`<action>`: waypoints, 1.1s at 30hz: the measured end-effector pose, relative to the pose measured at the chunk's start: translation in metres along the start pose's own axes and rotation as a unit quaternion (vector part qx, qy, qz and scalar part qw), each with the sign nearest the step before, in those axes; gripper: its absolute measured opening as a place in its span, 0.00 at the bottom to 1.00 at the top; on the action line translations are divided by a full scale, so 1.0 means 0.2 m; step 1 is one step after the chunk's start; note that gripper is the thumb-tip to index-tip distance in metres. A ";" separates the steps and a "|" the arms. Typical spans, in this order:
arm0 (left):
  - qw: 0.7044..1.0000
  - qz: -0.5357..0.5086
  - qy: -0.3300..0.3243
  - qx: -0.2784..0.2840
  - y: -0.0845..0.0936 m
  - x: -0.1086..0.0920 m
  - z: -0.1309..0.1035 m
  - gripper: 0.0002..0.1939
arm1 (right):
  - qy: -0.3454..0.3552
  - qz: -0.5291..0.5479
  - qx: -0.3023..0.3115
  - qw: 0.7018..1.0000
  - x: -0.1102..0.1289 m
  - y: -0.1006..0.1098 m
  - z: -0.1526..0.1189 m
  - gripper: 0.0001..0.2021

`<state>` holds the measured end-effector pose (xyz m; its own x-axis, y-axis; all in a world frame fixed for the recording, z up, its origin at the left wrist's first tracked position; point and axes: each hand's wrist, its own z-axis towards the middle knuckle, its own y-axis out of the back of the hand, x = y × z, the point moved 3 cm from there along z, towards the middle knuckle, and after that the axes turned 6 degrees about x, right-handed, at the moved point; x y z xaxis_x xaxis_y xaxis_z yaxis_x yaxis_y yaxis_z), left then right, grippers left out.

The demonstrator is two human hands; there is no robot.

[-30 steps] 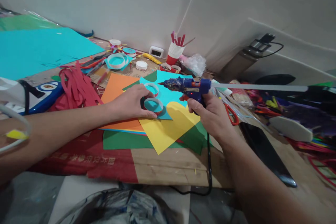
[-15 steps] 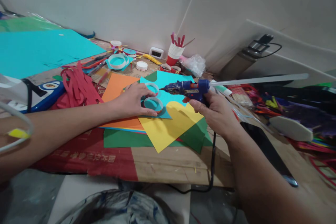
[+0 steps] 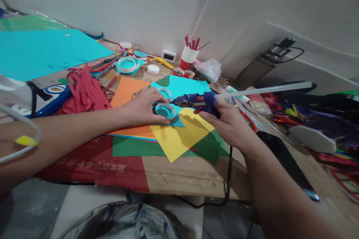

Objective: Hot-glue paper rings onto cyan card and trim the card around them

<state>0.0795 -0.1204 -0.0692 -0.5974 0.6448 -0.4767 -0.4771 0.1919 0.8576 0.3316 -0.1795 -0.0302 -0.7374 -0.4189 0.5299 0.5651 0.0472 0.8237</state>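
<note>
R hand (image 3: 231, 121) clenched on glue gun (image 3: 193, 101), nozzle (image 3: 173, 102) lower vs b4, by front paper ring (image 3: 174, 114); L hand (image 3: 143, 107) grasping it.

The left forearm (image 3: 70, 132), at eight o'clock, and the right forearm (image 3: 276, 185), at four o'clock, are bare as far as they show, smooth and widening toward the elbow. The left grip (image 3: 147, 105) and right grip (image 3: 231, 125) are bare too. At six o'clock, a loose, creased garment (image 3: 126, 222) shows pale grey-white, streaked with dark blue and blackish patches.
</note>
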 end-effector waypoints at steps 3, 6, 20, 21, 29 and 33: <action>1.000 0.009 0.002 -0.002 0.00 0.00 0.00 0.30 | 0.012 -0.028 -0.004 1.000 0.02 -0.01 -0.01 0.13; 1.000 0.015 -0.005 -0.006 -0.01 0.00 0.00 0.29 | 0.024 -0.054 -0.011 0.998 0.03 -0.02 -0.01 0.11; 1.000 0.013 -0.007 -0.009 -0.01 0.02 0.01 0.29 | 0.012 -0.099 -0.004 0.995 0.10 -0.08 0.00 0.11; 1.000 0.014 -0.010 -0.009 -0.01 0.02 0.01 0.29 | 0.013 -0.104 -0.004 0.994 0.11 -0.08 0.01 0.11; 0.999 0.033 -0.022 -0.003 -0.02 0.04 0.01 0.30 | -0.011 -0.143 0.023 0.989 0.13 -0.10 0.02 0.08; 0.999 0.039 -0.022 -0.002 -0.02 0.03 0.02 0.29 | -0.021 -0.165 0.036 0.985 0.15 -0.10 0.01 0.08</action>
<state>0.0798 -0.1144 -0.0751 -0.6047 0.6891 -0.3993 -0.4331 0.1362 0.8910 0.2981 -0.1907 -0.0301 -0.8920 -0.3841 0.2382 0.2658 -0.0196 0.9638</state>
